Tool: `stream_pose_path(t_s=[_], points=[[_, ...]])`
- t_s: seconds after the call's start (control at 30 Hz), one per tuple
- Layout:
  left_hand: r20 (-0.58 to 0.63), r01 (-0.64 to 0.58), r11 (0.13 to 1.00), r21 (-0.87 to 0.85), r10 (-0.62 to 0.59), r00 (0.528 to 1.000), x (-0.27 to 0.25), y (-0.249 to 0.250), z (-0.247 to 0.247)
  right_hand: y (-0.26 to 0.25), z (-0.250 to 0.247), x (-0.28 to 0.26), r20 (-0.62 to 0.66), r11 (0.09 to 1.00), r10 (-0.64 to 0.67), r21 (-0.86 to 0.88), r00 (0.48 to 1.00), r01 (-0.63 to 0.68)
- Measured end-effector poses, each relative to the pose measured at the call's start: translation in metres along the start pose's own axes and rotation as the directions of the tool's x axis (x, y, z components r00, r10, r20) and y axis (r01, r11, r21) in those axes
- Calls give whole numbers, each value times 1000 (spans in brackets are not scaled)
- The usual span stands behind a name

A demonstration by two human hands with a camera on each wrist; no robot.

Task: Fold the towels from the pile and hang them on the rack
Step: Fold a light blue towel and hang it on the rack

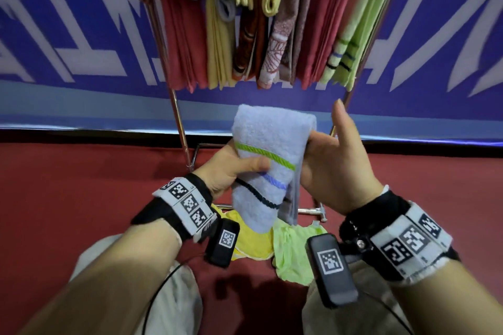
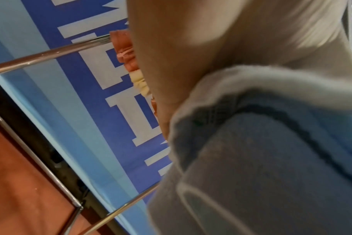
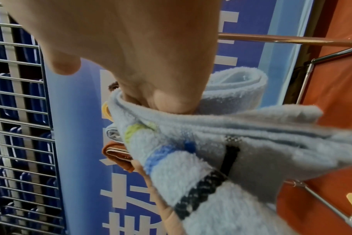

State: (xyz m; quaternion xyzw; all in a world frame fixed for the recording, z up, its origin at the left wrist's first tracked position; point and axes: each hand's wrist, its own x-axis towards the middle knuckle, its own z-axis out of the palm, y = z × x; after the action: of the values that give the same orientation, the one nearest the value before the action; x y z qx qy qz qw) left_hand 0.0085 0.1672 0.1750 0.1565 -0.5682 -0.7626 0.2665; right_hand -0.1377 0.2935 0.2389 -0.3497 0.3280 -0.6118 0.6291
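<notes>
A folded light blue towel (image 1: 268,155) with green, blue and black stripes is held upright between both hands, below the rack. My left hand (image 1: 234,168) grips its left edge, thumb across the striped front. My right hand (image 1: 330,160) holds the right edge, thumb pressed on the cloth and forefinger pointing up. The right wrist view shows the same blue towel (image 3: 221,143) doubled over under my thumb. It fills the lower right of the left wrist view as the towel (image 2: 271,159). The metal rack (image 1: 178,114) carries several hung towels (image 1: 253,19). A yellow towel (image 1: 253,236) and a light green towel (image 1: 294,253) lie on the floor.
The rack's chrome legs and foot bar (image 1: 310,211) stand on red carpet (image 1: 81,198) just beyond my hands. A blue banner with white lettering (image 1: 68,35) covers the wall behind. My knees in beige trousers (image 1: 163,294) are at the bottom. A wire grid (image 3: 20,127) shows at the left.
</notes>
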Motion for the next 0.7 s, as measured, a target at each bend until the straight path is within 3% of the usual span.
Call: stream_pose_path(t_s=[0.33,0.47,0.6,0.7], points=[[41,15,995,103,-19,999,-28,31,45,-53,50,-22,59,998,-28,57,998,25],[-38,5,993,120,0,999,-35,46,53,-64,64,-32,2,998,-56,20,998,56],[14,-22,976,215,19,1000,-42,68,59,-70,74,-35,-27,993,-27,-116,999,23],[34,2,967,255,-11,999,-39,84,53,-81,77,-31,-51,995,-39,-96,998,34]])
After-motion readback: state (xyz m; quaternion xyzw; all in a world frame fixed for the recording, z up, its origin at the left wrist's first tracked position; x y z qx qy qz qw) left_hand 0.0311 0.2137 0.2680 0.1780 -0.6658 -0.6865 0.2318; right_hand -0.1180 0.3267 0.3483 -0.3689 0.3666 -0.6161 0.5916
